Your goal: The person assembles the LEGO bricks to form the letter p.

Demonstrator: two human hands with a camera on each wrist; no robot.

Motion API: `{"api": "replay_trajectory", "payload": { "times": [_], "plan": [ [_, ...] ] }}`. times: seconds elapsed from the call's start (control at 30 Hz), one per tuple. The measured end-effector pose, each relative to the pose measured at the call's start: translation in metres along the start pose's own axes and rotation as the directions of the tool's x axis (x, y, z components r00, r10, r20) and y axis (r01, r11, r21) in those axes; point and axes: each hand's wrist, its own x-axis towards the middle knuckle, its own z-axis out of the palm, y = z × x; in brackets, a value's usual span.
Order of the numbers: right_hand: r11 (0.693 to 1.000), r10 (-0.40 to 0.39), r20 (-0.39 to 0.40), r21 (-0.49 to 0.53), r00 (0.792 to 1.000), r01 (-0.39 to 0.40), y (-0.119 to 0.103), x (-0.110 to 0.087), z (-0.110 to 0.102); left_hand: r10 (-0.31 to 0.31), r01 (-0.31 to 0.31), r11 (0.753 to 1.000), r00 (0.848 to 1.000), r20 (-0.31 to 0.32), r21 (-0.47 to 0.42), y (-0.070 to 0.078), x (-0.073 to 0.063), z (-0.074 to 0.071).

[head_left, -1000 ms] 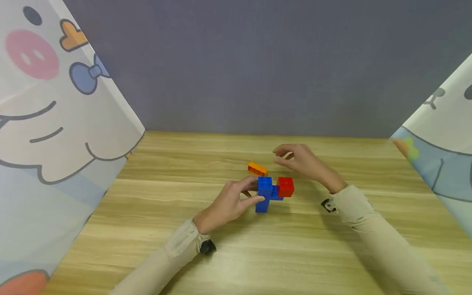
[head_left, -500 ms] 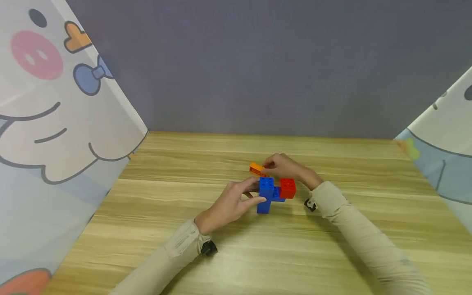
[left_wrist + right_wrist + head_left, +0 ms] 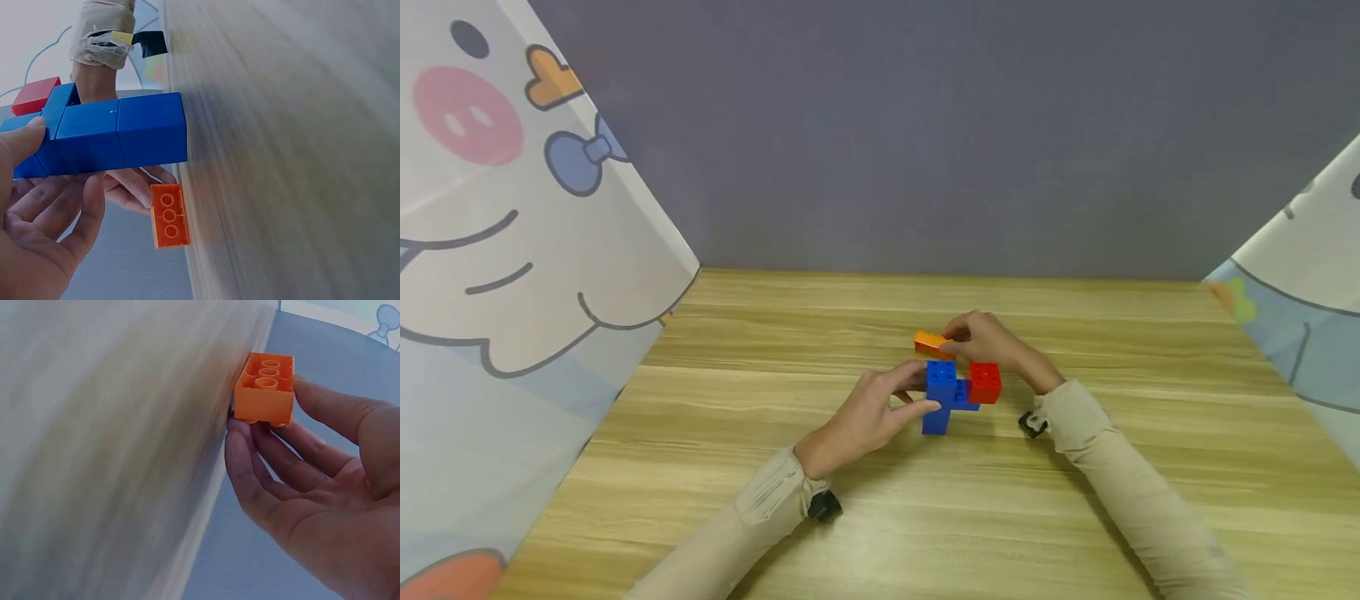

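Note:
My left hand (image 3: pixel 867 417) grips an upright tower of stacked blue bricks (image 3: pixel 936 408), thumb on the near side and fingers behind. A blue brick (image 3: pixel 59 106) juts from the tower's right side and carries a red brick (image 3: pixel 984 382). Behind the tower, my right hand (image 3: pixel 988 340) pinches an orange brick (image 3: pixel 929 342) at its right end. The brick lies on its side on the table, its hollow underside with round tubes showing in both wrist views. In the right wrist view the thumb meets one side of the orange brick (image 3: pixel 264 403), and the fingers sit at its studded face.
The wooden table (image 3: pixel 760 350) runs back to a grey panel (image 3: pixel 940 142). Cartoon-printed panels (image 3: pixel 535 250) stand at the left and right. A small dark device is strapped under each wrist.
My right hand has come left and down to the orange brick and taken hold of its end. The brick has turned slightly and shifted a little right. My left hand stays on the blue tower.

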Motion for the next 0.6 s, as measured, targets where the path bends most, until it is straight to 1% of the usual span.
{"api": "replay_trajectory", "payload": {
  "times": [0.1, 0.27, 0.43, 0.6],
  "plan": [
    [1.000, 0.018, -0.013, 0.006, 1.000, -0.018, 0.001, -0.001, -0.001, -0.004, 0.004, 1.000, 1.000, -0.002, -0.001, 0.000, 0.000, 0.000],
    [0.998, 0.057, -0.013, 0.037, 0.998, -0.057, 0.001, -0.003, -0.002, -0.005, 0.005, 1.000, 1.000, -0.003, -0.002, 0.001, 0.000, 0.000],
    [0.996, 0.070, -0.027, 0.058, 0.997, -0.068, -0.001, -0.008, -0.005, -0.009, 0.009, 1.000, 1.000, 0.002, 0.000, 0.001, 0.000, 0.001],
    [0.994, 0.059, -0.040, 0.092, 0.997, -0.055, -0.004, -0.012, -0.008, -0.026, 0.026, 1.000, 1.000, 0.006, -0.001, 0.002, -0.001, 0.001]
  ]
}}
